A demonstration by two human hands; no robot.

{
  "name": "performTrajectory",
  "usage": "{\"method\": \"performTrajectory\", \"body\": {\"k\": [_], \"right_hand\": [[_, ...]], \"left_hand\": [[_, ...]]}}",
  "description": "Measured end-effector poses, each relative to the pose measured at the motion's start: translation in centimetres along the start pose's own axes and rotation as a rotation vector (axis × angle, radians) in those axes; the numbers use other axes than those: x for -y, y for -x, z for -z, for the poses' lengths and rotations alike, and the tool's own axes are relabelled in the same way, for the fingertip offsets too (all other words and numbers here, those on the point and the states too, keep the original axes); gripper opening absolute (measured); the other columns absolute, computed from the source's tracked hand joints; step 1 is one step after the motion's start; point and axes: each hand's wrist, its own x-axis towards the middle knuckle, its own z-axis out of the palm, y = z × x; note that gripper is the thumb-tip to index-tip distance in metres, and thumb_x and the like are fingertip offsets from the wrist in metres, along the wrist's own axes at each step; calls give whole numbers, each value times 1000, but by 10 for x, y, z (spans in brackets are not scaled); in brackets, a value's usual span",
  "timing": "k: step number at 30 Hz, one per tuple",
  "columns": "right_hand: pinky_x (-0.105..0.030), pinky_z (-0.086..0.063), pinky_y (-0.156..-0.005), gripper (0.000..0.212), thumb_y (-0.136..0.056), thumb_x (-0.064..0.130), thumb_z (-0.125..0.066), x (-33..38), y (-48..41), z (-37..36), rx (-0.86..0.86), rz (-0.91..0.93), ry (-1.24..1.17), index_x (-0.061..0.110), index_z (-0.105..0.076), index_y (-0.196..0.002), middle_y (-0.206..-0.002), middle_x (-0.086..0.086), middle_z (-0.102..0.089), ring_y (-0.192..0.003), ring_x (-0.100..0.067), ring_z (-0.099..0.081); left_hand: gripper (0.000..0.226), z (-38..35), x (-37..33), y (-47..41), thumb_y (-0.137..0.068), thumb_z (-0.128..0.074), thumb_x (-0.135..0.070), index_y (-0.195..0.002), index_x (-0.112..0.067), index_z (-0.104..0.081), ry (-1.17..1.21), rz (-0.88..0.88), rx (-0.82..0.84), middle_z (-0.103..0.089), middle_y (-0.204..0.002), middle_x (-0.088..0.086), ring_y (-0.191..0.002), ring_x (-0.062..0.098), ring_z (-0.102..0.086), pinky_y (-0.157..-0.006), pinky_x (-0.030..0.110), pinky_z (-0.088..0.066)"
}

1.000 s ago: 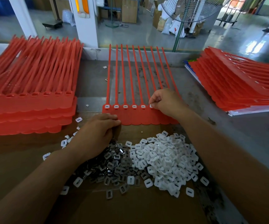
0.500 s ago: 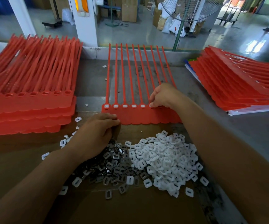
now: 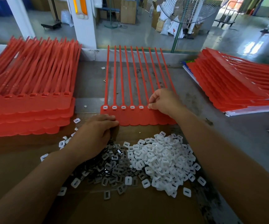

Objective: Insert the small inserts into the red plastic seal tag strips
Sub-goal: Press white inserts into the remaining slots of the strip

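Progress: roughly half of the sheet in hand is filled. The red plastic sheet of joined seal tag strips [image 3: 138,118] lies flat at the middle of the grey counter [image 3: 227,126]. Its tab edge overlaps the brown cardboard sheet [image 3: 130,207] and its tails point away from the person. It carries 10 strips.

5 white plastic inserts [image 3: 123,107] sit in the 5 leftmost sockets. A 6th insert [image 3: 149,107] shows partly at the 6th socket, under the fingertips of the right hand [image 3: 164,102]. That grip is closed, fingers curled and pinching at the insert; whether the insert is fully home cannot be told. The 4 sockets further right are hidden beneath that hand. They are judged unfilled, so 4 or 5 insertions are left on this sheet.

The left hand [image 3: 96,135] rests knuckles-up with its fingertips on the sheet's lower left edge, apparently steadying it. Its fingers are bent under and the palm is hidden, so whether this grip holds anything cannot be told.

Stock on the cardboard:
- 1 heap of loose white plastic inserts [image 3: 162,157].
- 1 heap of loose grey metal clips [image 3: 111,168], touching the white heap.

Both heaps are too many to count.

Stock on the counter:
- 1 stack of red sheets [image 3: 28,107] at the left shows open sockets and is judged awaiting work.
- A 2nd stack of red sheets [image 3: 237,88] at the right shows small white marks and is judged finished.

Sheets in either stack are too close-packed to count.
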Motion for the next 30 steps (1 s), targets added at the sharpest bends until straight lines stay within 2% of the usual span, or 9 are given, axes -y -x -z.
{"method": "performTrajectory", "body": {"k": [2,4,7,9,13,17,21,25,30], "right_hand": [[-25,-40,-64,21,-77,15,-71,-3,3,-1,-26,38,-45,25,-56,-66,-72,10,-54,-79,-10,-52],[-23,-41,-69,9,-80,11,-67,-5,7,0,-33,60,-110,19,-64,-79,-75,7,-56,-80,-10,-54],[-13,-39,-62,8,-84,10,-62,-6,16,7,-20,98,-155,15,-66,-89,-80,6,-58,-78,-6,-53],[-10,-38,-64,9,-85,12,-61,-7,25,12,-35,134,-130,14,-66,-92,-85,5,-60,-82,-6,-54],[-16,-44,-74,4,-85,17,-63,-5,53,24,16,179,-107,17,-67,-86,-84,7,-64,-81,-4,-58],[-9,-43,-61,9,-83,22,-65,-4,71,32,185,171,11,24,-64,-75,-73,14,-62,-68,3,-57],[1,-37,-53,9,-80,16,-69,-5,77,34,235,163,69,20,-67,-72,-60,21,-55,-56,17,-51],[-4,-38,-53,4,-79,19,-70,-5,78,31,295,97,165,21,-68,-76,-69,21,-55,-65,7,-51],[-11,-38,-55,22,-81,21,-69,0,79,28,336,47,211,28,-57,-63,-70,17,-54,-68,3,-50]], "left_hand": [[41,0,0,0,-84,-48,3,-120,-13,-58,3,1,1,-50,-133,0,-126,16,-41,-105,21,-23],[40,0,0,0,-84,-48,3,-120,-12,-59,13,8,3,-50,-133,1,-125,16,-41,-106,22,-24],[39,0,1,0,-85,-48,2,-119,-12,-59,18,6,5,-50,-133,1,-125,17,-42,-107,25,-26],[39,-1,2,0,-85,-48,2,-119,-12,-59,18,5,1,-51,-133,2,-124,17,-42,-107,25,-26],[39,-2,3,0,-84,-48,2,-119,-13,-59,10,3,0,-51,-132,1,-124,17,-42,-108,29,-28],[39,-2,3,-1,-85,-48,1,-119,-13,-59,8,-1,-9,-51,-132,1,-124,16,-43,-105,24,-26],[40,-2,2,-1,-85,-48,2,-119,-14,-59,15,-3,-10,-51,-132,1,-124,15,-43,-104,21,-24],[40,-2,3,-1,-84,-48,1,-120,-13,-59,1,-11,-7,-51,-132,1,-124,15,-42,-103,20,-23],[40,-2,3,-1,-85,-48,0,-120,-14,-58,-4,-10,-9,-51,-133,0,-125,15,-41,-103,20,-23]]}}
